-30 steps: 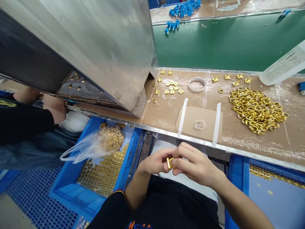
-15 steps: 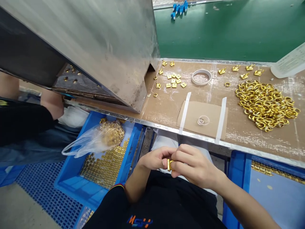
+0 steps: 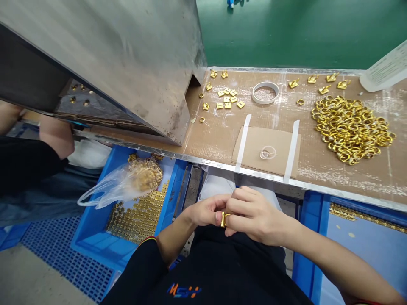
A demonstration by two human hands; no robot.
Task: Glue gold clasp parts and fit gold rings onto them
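Observation:
My left hand (image 3: pixel 206 211) and my right hand (image 3: pixel 256 217) meet in front of my lap, below the bench edge. Both are closed, fingertips pinched together. Between them is a small gold square piece (image 3: pixel 223 220), on the left hand's side. Against it sits a gold ring (image 3: pixel 227 217), gripped by the right hand's fingers. The two parts touch; whether they are joined I cannot tell, since fingers cover much of them. On the bench lie a heap of gold rings (image 3: pixel 349 129), several loose gold square pieces (image 3: pixel 227 105) and several rings with square faces (image 3: pixel 324 89).
A cardboard pad (image 3: pixel 269 144) is taped to the bench, beside a tape roll (image 3: pixel 253 95). A metal housing (image 3: pixel 140 63) stands left. Below are a blue crate (image 3: pixel 95 243) with gold parts and a plastic bag (image 3: pixel 111 190), and another crate (image 3: pixel 307 241). A co-worker's arm (image 3: pixel 57 135) is far left.
The view has shifted slightly, so the bench sits higher in it. Both hands stay together on the gold parts, with the square piece turned a little.

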